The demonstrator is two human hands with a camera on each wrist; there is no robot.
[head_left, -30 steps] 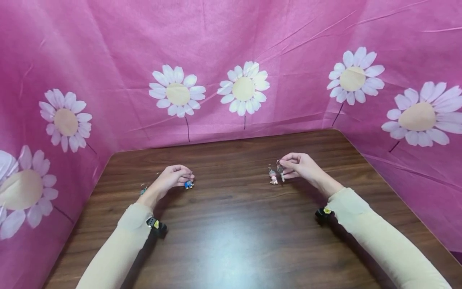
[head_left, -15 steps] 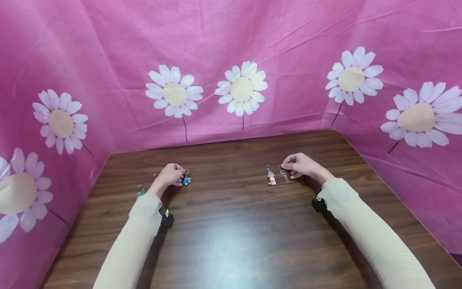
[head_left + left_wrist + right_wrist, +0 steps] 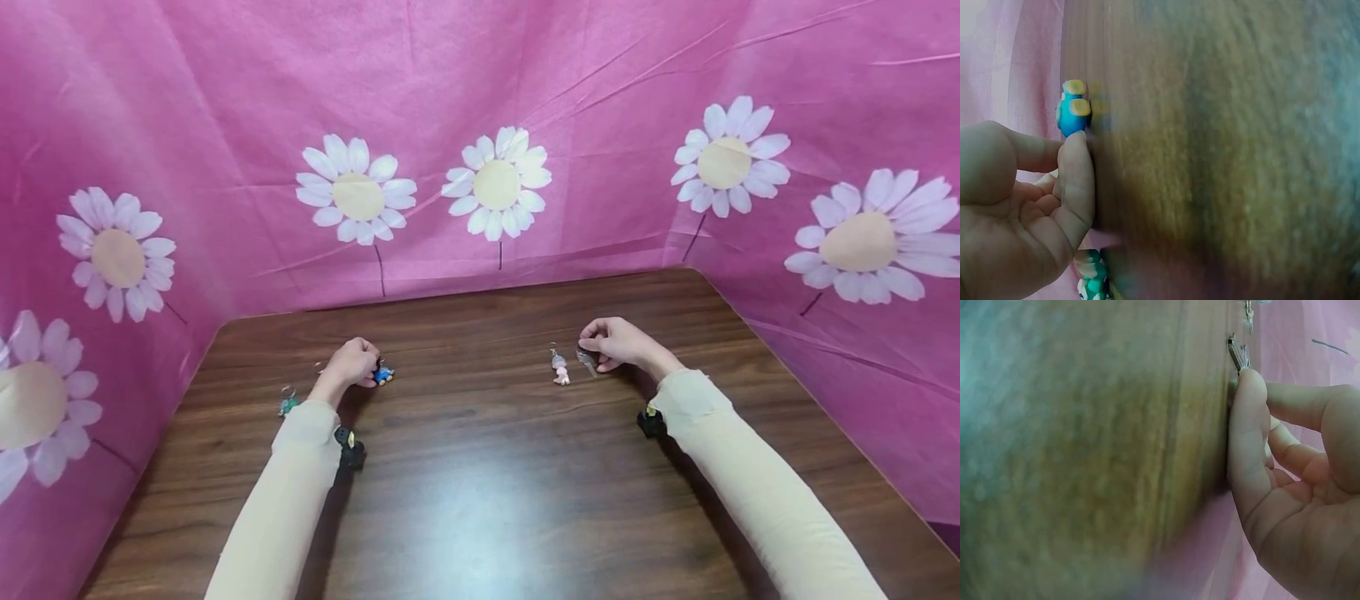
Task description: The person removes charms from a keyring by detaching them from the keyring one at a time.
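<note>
At the table's left side, my left hand [image 3: 354,367] pinches a keychain with a small blue and yellow figure [image 3: 383,374]. In the left wrist view the blue figure [image 3: 1074,112] lies just beyond the fingertips, at the table surface. A green keychain figure [image 3: 288,404] lies left of that wrist. On the right, my right hand [image 3: 618,343] pinches a ring of keys [image 3: 587,362], low over the table. The key ends [image 3: 1238,353] poke out past the fingertips in the right wrist view. A pink and grey doll keychain [image 3: 559,370] lies just left of the keys.
Both hands work over a brown wood-grain table [image 3: 480,467]. A pink cloth [image 3: 225,100] printed with large daisies walls in its back and both sides. Near the left hand a small ring [image 3: 320,367] is partly hidden.
My left hand has come down with the blue keychain and shifted slightly left. The keys in my right hand have gone from hanging upright to lying lower and slanted.
</note>
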